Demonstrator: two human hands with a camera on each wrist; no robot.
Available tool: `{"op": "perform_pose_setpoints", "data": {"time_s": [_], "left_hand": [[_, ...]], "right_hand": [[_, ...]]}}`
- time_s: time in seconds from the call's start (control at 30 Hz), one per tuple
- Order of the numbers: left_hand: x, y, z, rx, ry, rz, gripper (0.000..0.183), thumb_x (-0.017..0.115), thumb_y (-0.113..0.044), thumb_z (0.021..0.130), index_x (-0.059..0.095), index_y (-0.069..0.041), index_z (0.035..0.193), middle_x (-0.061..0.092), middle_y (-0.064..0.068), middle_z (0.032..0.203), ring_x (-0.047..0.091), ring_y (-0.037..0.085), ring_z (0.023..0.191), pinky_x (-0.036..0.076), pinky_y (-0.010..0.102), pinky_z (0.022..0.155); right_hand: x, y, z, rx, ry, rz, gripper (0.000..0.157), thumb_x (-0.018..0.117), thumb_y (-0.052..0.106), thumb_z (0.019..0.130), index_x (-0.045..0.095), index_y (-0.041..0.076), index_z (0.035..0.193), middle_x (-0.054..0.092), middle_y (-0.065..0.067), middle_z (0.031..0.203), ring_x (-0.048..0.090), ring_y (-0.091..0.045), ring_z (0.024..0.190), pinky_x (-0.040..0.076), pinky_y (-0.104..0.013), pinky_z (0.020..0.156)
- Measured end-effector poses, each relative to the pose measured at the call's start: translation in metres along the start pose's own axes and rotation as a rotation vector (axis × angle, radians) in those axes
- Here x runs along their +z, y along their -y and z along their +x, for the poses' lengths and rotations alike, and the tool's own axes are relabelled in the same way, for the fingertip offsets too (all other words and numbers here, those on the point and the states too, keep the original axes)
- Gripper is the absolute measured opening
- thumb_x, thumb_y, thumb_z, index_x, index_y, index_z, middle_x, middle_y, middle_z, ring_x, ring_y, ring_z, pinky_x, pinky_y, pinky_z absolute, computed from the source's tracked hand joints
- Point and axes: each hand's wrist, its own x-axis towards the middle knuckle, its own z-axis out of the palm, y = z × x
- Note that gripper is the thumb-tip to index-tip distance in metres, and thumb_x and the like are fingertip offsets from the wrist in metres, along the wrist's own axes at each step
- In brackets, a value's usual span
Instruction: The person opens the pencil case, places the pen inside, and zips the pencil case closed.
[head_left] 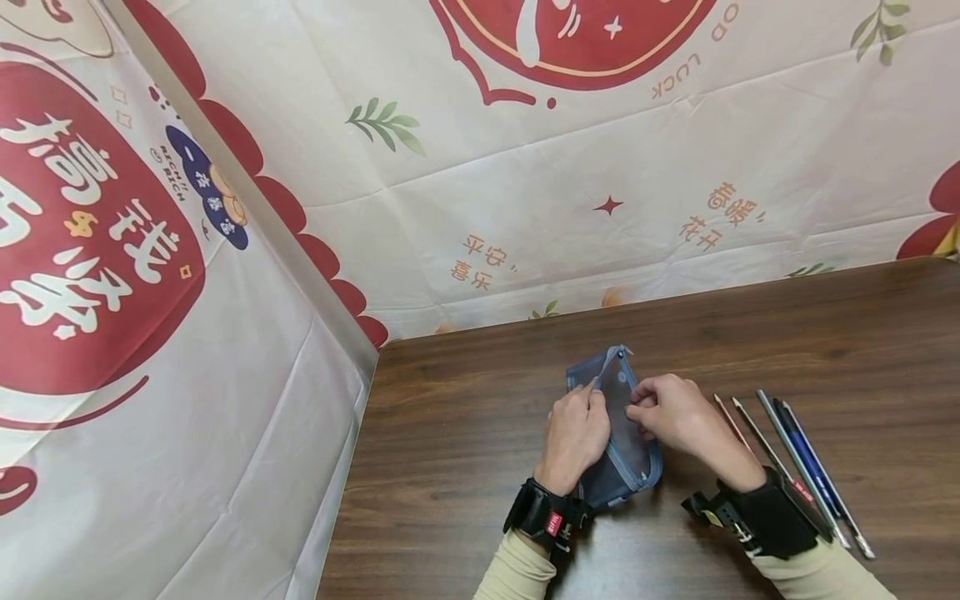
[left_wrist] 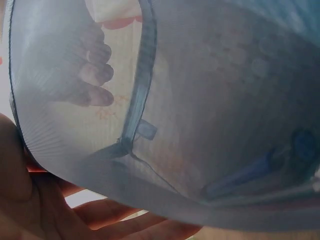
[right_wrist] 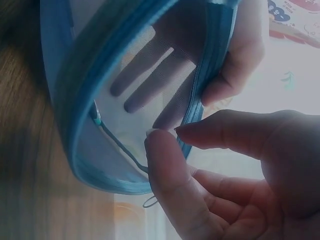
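Note:
A blue mesh zip pencil case (head_left: 625,433) is held up at the table's middle with its zipped mouth gaping open. My left hand (head_left: 576,429) grips its left rim, thumb over the edge and fingers spread behind the mesh (right_wrist: 150,80). Close to the mouth is my right hand (head_left: 675,414), thumb and forefinger tips (right_wrist: 167,155) nearly meeting; I see nothing held between them. Through the mesh in the left wrist view, the right hand's fingers (left_wrist: 97,72) show dimly, as does a blue pen (left_wrist: 240,175); whether that pen lies inside or behind the case I cannot tell.
Right of the case on the brown wooden table (head_left: 442,467) lie several pencils and pens (head_left: 795,450), side by side, partly under the right forearm. A printed white cloth (head_left: 525,167) hangs behind the table, and another (head_left: 247,433) stands along its left side.

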Motion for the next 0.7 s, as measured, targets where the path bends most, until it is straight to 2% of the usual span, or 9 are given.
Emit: {"op": "perform_pose_setpoints", "data": {"time_s": [0.23,0.5,0.7], "left_hand": [[0.000,-0.002,-0.001,-0.007,0.012,-0.005,0.045,0.031,-0.033,0.100,0.060,-0.018,0.130,0.061,0.008,0.131,0.056,0.021,0.115,0.049,0.044,0.091],[0.000,-0.003,0.000,-0.029,0.024,-0.005,0.045,0.031,-0.034,0.100,0.061,-0.019,0.130,0.060,0.008,0.132,0.055,0.021,0.117,0.048,0.044,0.092],[0.000,-0.004,0.000,-0.021,0.017,-0.010,0.044,0.031,-0.033,0.099,0.061,-0.021,0.130,0.061,0.008,0.131,0.055,0.023,0.116,0.048,0.044,0.092]], "right_hand": [[-0.005,-0.001,-0.003,0.004,-0.007,0.028,0.023,0.064,0.006,0.084,0.065,-0.012,0.097,0.071,-0.018,0.075,0.065,-0.017,0.055,0.056,-0.033,0.051],[-0.011,-0.001,-0.006,0.017,-0.005,0.013,0.023,0.063,0.008,0.085,0.066,-0.011,0.097,0.071,-0.018,0.076,0.065,-0.016,0.056,0.056,-0.033,0.051],[-0.018,-0.005,-0.008,0.023,-0.008,0.008,0.024,0.062,0.008,0.085,0.065,-0.011,0.098,0.071,-0.018,0.077,0.066,-0.018,0.057,0.056,-0.033,0.051]]}}
